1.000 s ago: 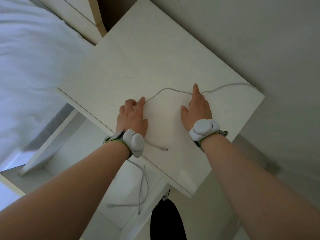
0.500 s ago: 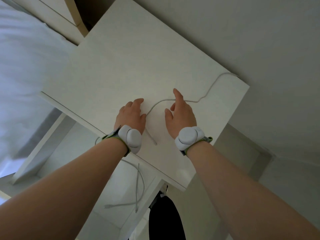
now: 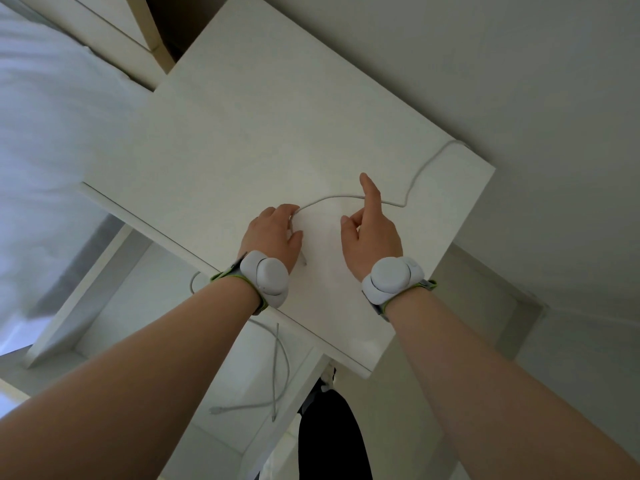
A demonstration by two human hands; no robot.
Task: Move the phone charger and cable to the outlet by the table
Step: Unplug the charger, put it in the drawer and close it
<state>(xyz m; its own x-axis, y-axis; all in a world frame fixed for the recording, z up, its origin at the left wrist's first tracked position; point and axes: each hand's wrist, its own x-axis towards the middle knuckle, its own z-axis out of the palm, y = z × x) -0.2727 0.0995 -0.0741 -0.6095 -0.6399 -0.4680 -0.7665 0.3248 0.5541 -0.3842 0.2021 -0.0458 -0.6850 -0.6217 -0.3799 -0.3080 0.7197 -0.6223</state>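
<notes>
A thin white cable lies across the white table top, running from my left hand to the table's far right corner, where it drops behind the edge. My left hand rests on the table with its fingers curled over the cable; the cable's free end sticks out beside the thumb. My right hand hovers over the cable with the index finger stretched forward and the other fingers loosely bent. No charger block or outlet shows.
A lower shelf under the table holds other loose white cables. A bed with white bedding fills the left side. A plain wall stands to the right. Something dark lies on the floor below.
My right hand has slid left along the cable toward my left hand. The cable's free end has been drawn in close under my left hand, and the stretch to the corner now bends more.
</notes>
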